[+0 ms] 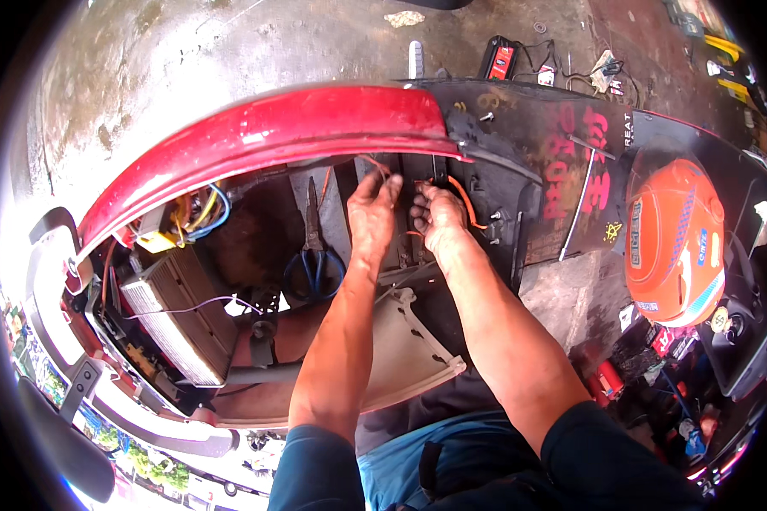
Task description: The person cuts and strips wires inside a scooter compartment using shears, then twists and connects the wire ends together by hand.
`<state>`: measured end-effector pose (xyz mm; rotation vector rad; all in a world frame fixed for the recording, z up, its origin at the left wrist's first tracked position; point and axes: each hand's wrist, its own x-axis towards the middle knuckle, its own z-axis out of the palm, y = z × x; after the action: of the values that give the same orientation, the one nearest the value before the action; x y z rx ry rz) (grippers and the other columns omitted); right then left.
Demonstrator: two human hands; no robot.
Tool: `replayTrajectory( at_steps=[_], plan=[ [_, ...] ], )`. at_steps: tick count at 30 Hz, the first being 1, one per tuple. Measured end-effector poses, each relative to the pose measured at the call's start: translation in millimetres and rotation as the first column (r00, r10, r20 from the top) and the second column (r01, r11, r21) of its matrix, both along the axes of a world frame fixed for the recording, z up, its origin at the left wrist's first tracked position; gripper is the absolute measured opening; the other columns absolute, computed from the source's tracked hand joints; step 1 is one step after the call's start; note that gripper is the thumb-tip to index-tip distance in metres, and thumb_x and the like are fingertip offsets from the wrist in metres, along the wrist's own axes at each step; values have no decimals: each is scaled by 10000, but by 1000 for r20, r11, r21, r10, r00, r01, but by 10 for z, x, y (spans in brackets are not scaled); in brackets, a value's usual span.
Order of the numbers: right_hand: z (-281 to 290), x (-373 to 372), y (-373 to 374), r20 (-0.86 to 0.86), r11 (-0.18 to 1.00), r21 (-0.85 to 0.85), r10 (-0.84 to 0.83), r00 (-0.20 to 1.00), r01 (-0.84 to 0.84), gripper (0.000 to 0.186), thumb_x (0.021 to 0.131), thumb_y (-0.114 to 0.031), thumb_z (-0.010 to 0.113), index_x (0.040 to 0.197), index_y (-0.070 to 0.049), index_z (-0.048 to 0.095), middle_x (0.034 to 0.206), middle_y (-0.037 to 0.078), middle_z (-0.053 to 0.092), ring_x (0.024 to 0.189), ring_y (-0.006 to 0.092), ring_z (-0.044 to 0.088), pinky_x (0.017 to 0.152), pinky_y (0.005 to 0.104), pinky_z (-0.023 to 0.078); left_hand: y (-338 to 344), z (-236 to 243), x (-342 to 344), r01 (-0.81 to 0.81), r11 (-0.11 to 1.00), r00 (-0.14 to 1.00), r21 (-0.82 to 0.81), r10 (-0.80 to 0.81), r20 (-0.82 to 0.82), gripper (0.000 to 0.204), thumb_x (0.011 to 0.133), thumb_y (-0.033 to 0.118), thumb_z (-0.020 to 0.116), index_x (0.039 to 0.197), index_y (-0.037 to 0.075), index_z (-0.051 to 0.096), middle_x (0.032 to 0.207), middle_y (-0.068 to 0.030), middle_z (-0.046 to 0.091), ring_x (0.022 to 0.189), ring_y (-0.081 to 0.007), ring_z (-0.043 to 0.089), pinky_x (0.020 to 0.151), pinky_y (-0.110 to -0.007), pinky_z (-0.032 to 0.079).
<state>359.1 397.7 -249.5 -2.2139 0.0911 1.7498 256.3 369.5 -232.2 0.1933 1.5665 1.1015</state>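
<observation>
Both my hands work inside the opened body of a vehicle, behind a curved red panel [273, 128]. My left hand [372, 217] is closed in a pinch on a thin reddish wire [371, 161] that rises past its fingertips. Just beside it, my right hand [439, 215] has its fingers curled at the end of an orange wire [466, 201], which bends down on its right. The two hands are apart by a small gap. Scissors [314, 247] with blue handles rest points-up to the left of my left hand.
A finned metal box [181, 311], a purple wire [187, 312] and bundled yellow and blue wires [200, 215] fill the left side. To the right, a black panel [562, 162] carries a T-shaped metal rod [581, 200]; beyond it sits an orange helmet [677, 238]. Tools lie on the floor.
</observation>
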Motion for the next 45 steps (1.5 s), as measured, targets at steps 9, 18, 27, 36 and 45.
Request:
replayTrajectory(
  at_steps=[9,18,27,36,45],
  plan=[
    [-101,33,-63,-66,994,67,-83,994,88,138,883,-253,528,893,-151,621,715,-20,586,599,111,543,509,264,412,325,13,162,-113,993,990,-23,114,80,109,845,106,625,860,0,646,723,-28,637,593,-84,510,563,-232,398],
    [13,51,-68,-77,996,69,-55,996,60,156,847,-233,570,925,-118,640,789,10,606,630,136,546,562,282,420,311,-207,-109,34,999,977,16,-37,208,126,817,132,654,855,12,647,711,-46,641,557,-97,529,523,-239,427],
    [-5,69,-41,-163,992,64,-93,982,105,153,868,-243,558,922,-120,631,781,2,590,647,128,556,557,272,431,133,-214,-131,8,998,959,-60,10,282,141,845,130,639,886,-4,631,769,-69,660,623,-106,559,564,-241,446],
    [37,31,-35,-151,993,98,-47,987,62,168,874,-239,554,933,-109,642,798,17,617,644,128,570,545,265,437,101,-243,-144,-31,996,948,-85,57,312,141,854,134,624,884,-3,614,758,-68,652,608,-109,563,551,-238,457],
    [10,43,-79,160,915,276,258,953,-294,198,841,-202,571,984,-81,633,780,16,637,623,132,585,563,290,449,258,-435,80,343,898,854,-277,-421,-305,274,798,309,658,858,43,683,830,-224,641,838,-387,616,751,-395,474]
  ],
)
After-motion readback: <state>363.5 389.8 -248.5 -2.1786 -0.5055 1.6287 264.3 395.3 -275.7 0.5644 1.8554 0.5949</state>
